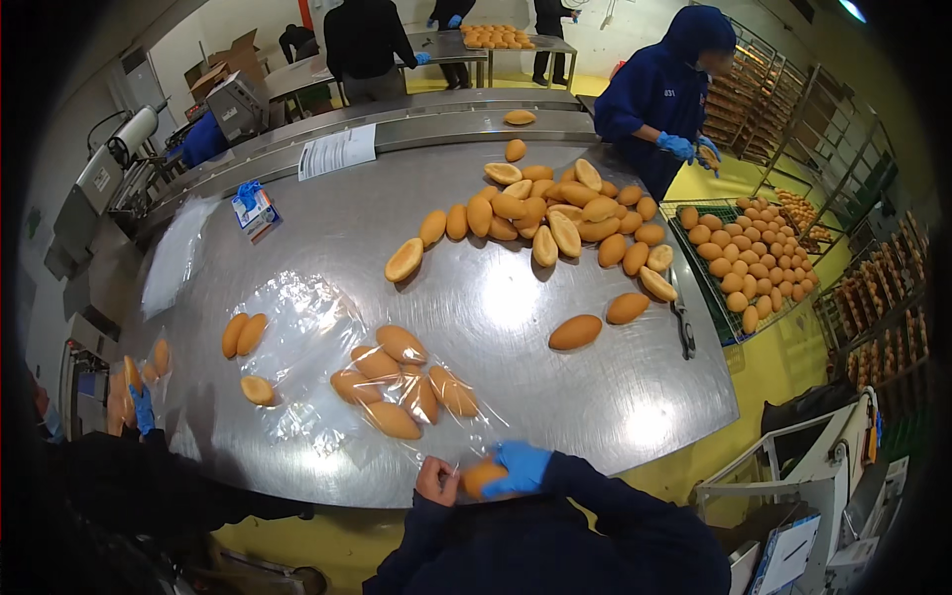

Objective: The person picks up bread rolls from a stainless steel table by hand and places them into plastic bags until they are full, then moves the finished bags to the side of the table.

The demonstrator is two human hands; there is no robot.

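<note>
At the table's near edge my bare left hand (437,481) pinches the mouth of a clear plastic bag (462,435). My right hand (523,468), in a blue glove, grips an oval golden-brown bread roll (482,477) right beside that mouth; whether the roll is inside the film is hard to tell. Several similar rolls (401,343) lie in the bag, which rests flat on the steel table (476,320). Two loose rolls (576,332) sit to the right, apart from a large heap of rolls (513,208) farther back, some with their pale undersides up.
A knife (683,320) lies along the right edge. Clear bags (297,327) and a bag stack (178,256) spread leftward, near a glove box (255,212). One co-worker (658,97) stands by a tray of rolls (751,256); another co-worker's gloved hand (143,409) is at left.
</note>
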